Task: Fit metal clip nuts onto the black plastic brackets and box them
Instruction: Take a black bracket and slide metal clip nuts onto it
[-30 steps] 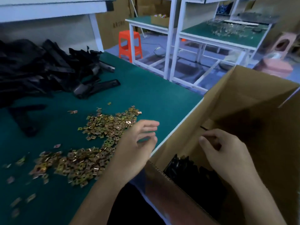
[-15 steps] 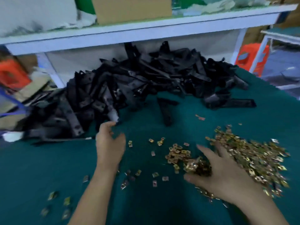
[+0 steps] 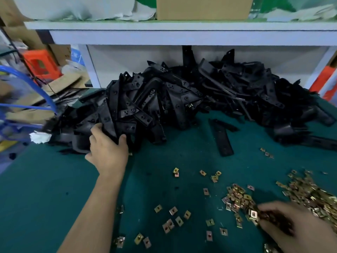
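Pickup after boxing: now curling left hand [image 3: 107, 150] round a bracket [image 3: 109, 127] at the centre-left edge of the heap [image 3: 228, 92], pinching a clip nut [image 3: 253, 214] with right hand [image 3: 284, 227] at lower right; probably starting another fitting round.

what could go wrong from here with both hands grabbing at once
The left hand grips a bracket wedged in the tangled bracket pile; pulling may drag neighbours onto the mat.
The right hand digs in the clip nut heap, blurred; it might lift several nuts, or none.
Scattered clip nuts lie near the left forearm and could get swept away.
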Demonstrator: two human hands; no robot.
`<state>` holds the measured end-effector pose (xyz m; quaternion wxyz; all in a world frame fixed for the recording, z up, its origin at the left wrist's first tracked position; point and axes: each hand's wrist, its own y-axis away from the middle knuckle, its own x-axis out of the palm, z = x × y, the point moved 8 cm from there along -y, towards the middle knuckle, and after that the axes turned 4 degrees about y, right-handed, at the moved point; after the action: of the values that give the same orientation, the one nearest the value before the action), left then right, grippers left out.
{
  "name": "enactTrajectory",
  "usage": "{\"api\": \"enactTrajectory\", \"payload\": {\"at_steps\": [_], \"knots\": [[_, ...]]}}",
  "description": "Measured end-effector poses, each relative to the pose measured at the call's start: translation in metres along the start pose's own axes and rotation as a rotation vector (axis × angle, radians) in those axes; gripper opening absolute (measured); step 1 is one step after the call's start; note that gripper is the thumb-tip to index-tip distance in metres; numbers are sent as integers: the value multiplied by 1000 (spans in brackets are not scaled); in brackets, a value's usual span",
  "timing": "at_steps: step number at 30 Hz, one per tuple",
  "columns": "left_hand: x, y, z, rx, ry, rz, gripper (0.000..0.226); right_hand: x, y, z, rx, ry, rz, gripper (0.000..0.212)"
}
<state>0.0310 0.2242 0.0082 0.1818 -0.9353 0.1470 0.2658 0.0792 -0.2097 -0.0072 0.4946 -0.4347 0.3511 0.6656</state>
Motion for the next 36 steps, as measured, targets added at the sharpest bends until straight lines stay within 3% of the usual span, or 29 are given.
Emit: {"api": "enactTrajectory", "payload": {"at_steps": [7,12,16,18,21,26,29,34,36], "knots": [[-18,-13,-1,41,271,-10,61,-7,-2,-10,94,-87,-79,53],[-45,8,-14,110,427,-122,55,-16,2,-9,111,-174,-147,52],[-60,40,-27,160,724,-138,38,-15,5,-10,112,-156,-92,45],[-54,55,-32,104,926,-22,28,-14,6,-13,123,-171,-64,38],[-27,77,-41,-73,1154,295,11,-11,5,-19,153,-196,-51,30],[23,113,-60,-372,1311,667,21,-11,3,-21,151,-270,-33,34],[50,135,-71,-615,1329,813,61,-10,3,-25,156,-303,-48,31],[79,163,-99,-884,1600,1040,50,-16,0,-28,149,-363,-119,14],[88,173,-96,-946,1604,1128,49,-17,-1,-29,145,-407,-137,14]]}}
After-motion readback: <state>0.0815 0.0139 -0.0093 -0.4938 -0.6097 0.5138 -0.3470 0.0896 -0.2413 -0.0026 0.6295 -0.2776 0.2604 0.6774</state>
